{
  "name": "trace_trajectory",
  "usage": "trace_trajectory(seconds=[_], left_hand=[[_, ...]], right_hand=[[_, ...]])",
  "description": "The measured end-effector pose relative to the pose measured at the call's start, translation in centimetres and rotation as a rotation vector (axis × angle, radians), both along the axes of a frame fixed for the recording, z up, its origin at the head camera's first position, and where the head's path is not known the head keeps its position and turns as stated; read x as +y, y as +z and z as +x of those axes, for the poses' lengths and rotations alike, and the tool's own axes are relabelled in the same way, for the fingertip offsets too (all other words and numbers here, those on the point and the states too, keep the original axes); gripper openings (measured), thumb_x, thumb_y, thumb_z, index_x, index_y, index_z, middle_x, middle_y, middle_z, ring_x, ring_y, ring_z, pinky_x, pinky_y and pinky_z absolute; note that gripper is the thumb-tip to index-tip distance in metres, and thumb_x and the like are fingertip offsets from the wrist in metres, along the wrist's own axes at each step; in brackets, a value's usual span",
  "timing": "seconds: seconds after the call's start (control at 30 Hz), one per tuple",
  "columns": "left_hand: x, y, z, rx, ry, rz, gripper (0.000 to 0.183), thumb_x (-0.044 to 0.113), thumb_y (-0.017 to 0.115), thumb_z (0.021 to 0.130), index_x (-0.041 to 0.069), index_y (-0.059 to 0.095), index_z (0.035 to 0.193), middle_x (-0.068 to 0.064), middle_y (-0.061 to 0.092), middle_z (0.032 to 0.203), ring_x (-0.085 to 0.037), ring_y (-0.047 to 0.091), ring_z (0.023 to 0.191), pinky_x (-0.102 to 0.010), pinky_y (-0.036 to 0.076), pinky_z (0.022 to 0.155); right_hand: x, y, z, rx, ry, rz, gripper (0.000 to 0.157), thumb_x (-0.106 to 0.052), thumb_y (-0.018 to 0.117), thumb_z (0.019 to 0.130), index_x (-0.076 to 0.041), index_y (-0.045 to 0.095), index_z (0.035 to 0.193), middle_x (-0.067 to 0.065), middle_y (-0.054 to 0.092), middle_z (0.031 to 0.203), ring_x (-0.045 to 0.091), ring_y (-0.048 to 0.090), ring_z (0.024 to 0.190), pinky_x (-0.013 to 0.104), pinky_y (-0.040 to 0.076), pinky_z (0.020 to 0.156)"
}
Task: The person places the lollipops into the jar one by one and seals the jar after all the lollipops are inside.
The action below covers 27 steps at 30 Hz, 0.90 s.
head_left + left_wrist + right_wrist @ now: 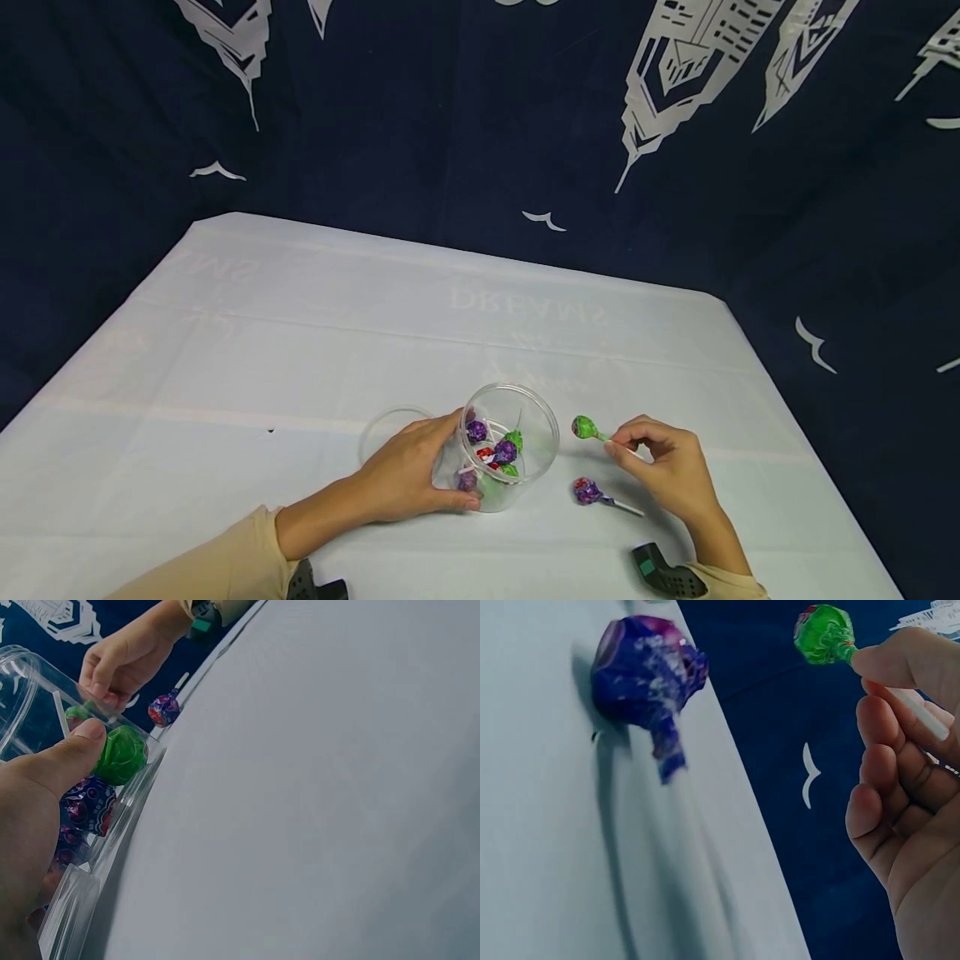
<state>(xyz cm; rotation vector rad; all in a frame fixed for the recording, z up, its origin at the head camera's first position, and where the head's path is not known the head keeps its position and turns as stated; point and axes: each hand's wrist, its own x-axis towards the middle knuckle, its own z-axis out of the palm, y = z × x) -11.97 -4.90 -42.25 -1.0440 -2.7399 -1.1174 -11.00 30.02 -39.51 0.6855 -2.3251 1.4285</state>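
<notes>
My left hand (408, 471) grips a clear plastic jar (543, 454) from its left side, the thumb along its near wall. Inside the jar lie several wrapped lollipops (506, 452), purple, green and red. Between thumb and forefinger my right hand (667, 462) pinches the white stick of a green lollipop (583, 427), whose head points left toward the jar. A purple lollipop (586, 491) rests on the white table just below that hand, its stick pointing right. The right wrist view shows the green lollipop (823, 634) held above table level.
A clear round lid (375, 429) lies on the table behind my left hand. The white cloth-covered table (300, 358) ends at a dark blue curtain (450, 125) printed with white buildings and birds. A black wrist device (667, 571) sits on my right forearm.
</notes>
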Motion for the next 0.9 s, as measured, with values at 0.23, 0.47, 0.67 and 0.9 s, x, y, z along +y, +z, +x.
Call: trace_trajectory(seconds=[0.23, 0.47, 0.67, 0.9], left_hand=[[0.0, 0.0, 0.0, -0.016, 0.0, -0.007, 0.107, 0.06, 0.079, 0.074, 0.0, 0.035, 0.151, -0.013, 0.049, 0.147, -0.028, 0.047, 0.132, -0.047, 0.035, 0.112], [0.0, 0.0, 0.0, -0.011, -0.002, -0.005, 0.106, 0.059, 0.079, 0.074, 0.0, 0.035, 0.151, -0.013, 0.049, 0.146, -0.027, 0.047, 0.132, -0.046, 0.035, 0.112], [0.0, 0.1, 0.0, -0.008, -0.003, -0.009, 0.106, 0.06, 0.078, 0.075, 0.001, 0.035, 0.151, -0.012, 0.049, 0.146, -0.026, 0.047, 0.132, -0.046, 0.035, 0.112], [0.0, 0.0, 0.0, -0.007, -0.002, -0.008, 0.106, 0.059, 0.079, 0.075, -0.001, 0.035, 0.151, -0.013, 0.049, 0.147, -0.027, 0.047, 0.133, -0.046, 0.034, 0.112]], right_hand=[[-0.4, 1.2, 0.4, -0.011, 0.021, -0.054, 0.03, 0.027, 0.068, 0.074, -0.002, 0.07, 0.082, 0.008, 0.067, 0.078, 0.011, 0.058, 0.074, 0.018, 0.051, 0.067], [-0.9, 2.2, 0.5, 0.008, 0.045, -0.131, 0.029, 0.029, 0.065, 0.074, 0.003, 0.069, 0.083, 0.006, 0.067, 0.08, 0.011, 0.059, 0.077, 0.018, 0.052, 0.07], [-1.2, 3.0, 0.3, 0.087, 0.123, -0.217, 0.025, 0.03, 0.063, 0.074, 0.009, 0.067, 0.085, 0.011, 0.067, 0.08, 0.014, 0.059, 0.077, 0.018, 0.053, 0.074], [-1.6, 3.8, 0.1, 0.113, 0.148, -0.217, 0.024, 0.029, 0.065, 0.074, 0.008, 0.068, 0.085, 0.013, 0.065, 0.079, 0.015, 0.058, 0.077, 0.018, 0.052, 0.07]])
